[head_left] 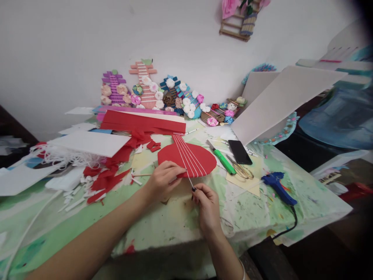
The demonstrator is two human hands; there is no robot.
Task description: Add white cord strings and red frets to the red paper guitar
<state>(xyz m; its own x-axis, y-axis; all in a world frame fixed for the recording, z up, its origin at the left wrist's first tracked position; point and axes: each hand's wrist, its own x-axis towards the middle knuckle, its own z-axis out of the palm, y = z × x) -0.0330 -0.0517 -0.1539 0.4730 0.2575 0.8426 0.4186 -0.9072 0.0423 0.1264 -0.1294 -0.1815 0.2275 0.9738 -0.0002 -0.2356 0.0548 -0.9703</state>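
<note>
- The right hand (206,204) has thumb and forefinger pressed together on the lower end of a white string (190,181), pulled straight toward the person from the near edge.
- The left hand (166,178) pinches the near edge of the red piece (188,155), fingers on top; the thumb is mostly hidden.
- The red piece lies at the middle of the table, its face up, between the hands and the red strips (142,123).
- Its narrow end points away from the person, toward the wall and a little left; its broad, rounded body is nearest the hands.
- The axis from narrow end to near edge runs away from the person; the rounded part stretches left to right across it.
- The white lines (185,157) start close together at the narrow end and fan out to the near edge, slanting rightward.
- Right of the body, the green craft knife (225,161) slants, blade away and leftward; beyond it lie the scissors (244,171) and the black phone (239,152).
- The blue glue gun (279,188) rests farther right, handle toward the person.
- Red scraps (107,181) are heaped to the left, in front of a white board (93,142).
</note>
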